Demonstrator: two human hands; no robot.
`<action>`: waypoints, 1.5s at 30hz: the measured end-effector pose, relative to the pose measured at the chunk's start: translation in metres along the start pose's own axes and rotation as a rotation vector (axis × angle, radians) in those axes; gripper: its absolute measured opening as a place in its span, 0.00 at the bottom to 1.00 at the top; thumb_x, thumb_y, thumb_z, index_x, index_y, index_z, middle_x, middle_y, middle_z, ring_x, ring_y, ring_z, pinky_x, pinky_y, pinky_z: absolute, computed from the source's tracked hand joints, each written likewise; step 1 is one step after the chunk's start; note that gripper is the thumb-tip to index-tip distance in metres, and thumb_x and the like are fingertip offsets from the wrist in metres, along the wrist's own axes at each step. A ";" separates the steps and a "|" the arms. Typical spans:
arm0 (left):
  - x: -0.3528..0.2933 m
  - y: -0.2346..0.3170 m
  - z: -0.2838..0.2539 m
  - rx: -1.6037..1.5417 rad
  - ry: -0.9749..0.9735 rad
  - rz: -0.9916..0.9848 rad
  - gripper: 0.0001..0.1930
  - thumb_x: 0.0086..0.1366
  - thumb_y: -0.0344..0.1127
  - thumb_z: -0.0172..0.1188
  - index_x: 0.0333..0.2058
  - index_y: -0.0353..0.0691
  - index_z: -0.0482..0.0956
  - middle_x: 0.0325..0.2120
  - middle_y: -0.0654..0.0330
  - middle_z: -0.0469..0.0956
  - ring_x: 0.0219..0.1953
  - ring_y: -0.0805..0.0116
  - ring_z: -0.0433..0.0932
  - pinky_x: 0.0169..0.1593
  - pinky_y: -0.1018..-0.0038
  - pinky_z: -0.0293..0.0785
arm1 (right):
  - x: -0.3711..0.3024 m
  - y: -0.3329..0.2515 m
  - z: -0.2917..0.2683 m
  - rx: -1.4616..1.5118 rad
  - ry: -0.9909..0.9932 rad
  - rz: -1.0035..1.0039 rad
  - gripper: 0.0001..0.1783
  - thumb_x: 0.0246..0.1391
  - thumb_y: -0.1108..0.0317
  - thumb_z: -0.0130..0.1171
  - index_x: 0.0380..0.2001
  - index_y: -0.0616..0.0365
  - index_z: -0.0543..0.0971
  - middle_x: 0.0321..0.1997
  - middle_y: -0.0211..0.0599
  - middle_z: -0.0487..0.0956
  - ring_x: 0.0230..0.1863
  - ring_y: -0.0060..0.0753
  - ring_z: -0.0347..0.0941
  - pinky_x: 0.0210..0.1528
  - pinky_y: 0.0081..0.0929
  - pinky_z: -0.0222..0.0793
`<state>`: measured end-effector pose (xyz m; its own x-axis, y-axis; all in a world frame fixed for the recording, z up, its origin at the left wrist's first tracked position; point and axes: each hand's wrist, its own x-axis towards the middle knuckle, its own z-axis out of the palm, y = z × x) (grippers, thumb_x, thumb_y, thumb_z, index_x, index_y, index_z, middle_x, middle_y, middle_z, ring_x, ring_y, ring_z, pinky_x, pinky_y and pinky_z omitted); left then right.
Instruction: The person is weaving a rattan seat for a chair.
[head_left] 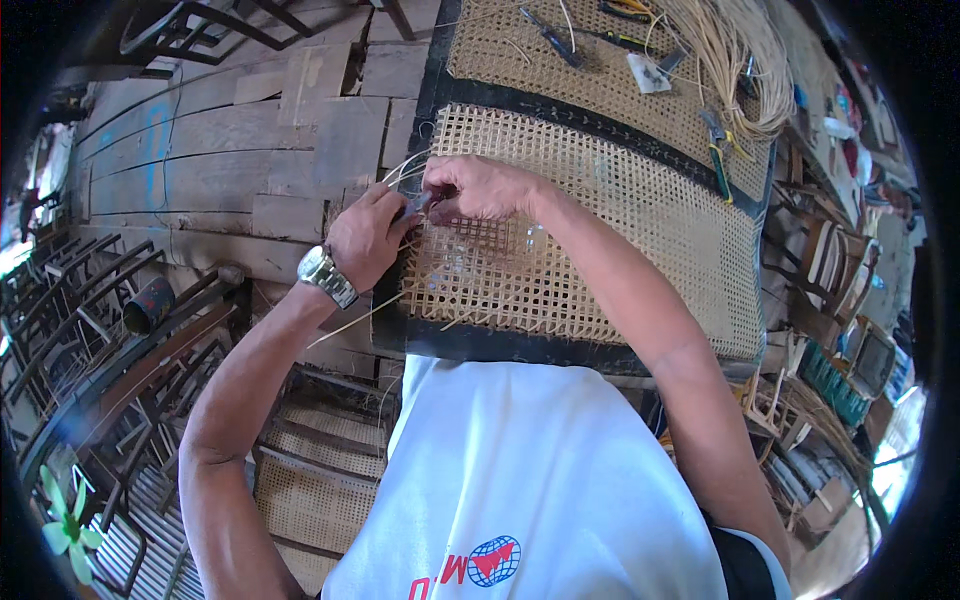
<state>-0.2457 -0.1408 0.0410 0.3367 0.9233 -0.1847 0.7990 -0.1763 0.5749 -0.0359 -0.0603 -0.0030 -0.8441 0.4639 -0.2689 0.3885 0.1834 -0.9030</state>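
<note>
A black-framed panel of woven cane (620,255) lies in front of me, its open mesh held along a dark wooden frame (480,342). Both hands meet at the panel's left edge. My left hand (368,238), with a metal watch on the wrist, is closed around something small and greyish, mostly hidden by the fingers. My right hand (485,188) rests over the mesh, its thumb and fingers pinched at a thin cane strand beside the left fingertips. Loose strand ends (405,168) stick out past the frame there. Another pale strand (355,318) juts out lower down.
On the panel's far section lie a dark-handled tool (552,40), green-and-yellow pliers (718,160) and a coil of cane strands (735,60). Dark chair frames (90,310) crowd the left. A green crate (835,385) stands at right. Wooden planks (230,150) cover the floor.
</note>
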 end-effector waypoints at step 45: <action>-0.032 -0.025 0.044 -1.197 0.176 -0.194 0.12 0.71 0.42 0.58 0.36 0.38 0.79 0.28 0.63 0.82 0.33 0.75 0.79 0.43 0.76 0.74 | -0.256 -0.051 0.108 -0.801 1.129 0.579 0.21 0.52 0.60 0.61 0.48 0.59 0.77 0.52 0.40 0.75 0.57 0.45 0.70 0.63 0.44 0.58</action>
<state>-0.2539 -0.1808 -0.0027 0.1164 0.9493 -0.2921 -0.1649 0.3085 0.9368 0.1200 -0.2823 0.0759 0.0694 0.9742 0.2149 0.9688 -0.0145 -0.2472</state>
